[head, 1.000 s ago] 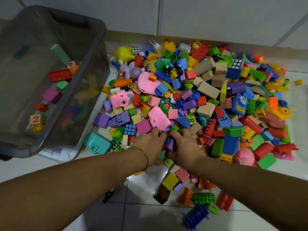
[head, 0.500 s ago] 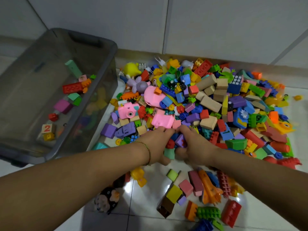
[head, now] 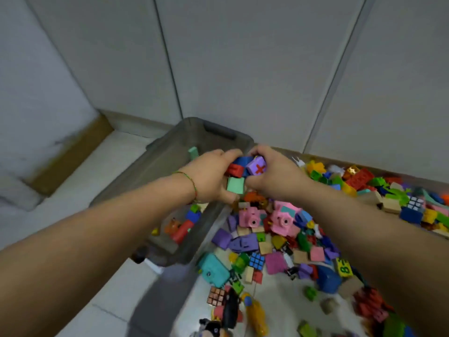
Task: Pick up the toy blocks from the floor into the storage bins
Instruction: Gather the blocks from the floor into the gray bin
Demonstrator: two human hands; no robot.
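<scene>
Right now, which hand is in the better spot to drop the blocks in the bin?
Left, probably. The left hand is over the bin; the right hand is past its rim, above the floor pile. Both grip the blocks together.

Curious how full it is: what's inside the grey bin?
A mint block near the far wall, and a red block, orange toy and blue block nearer. The left hand and forearm cover the middle of the bin.
</scene>
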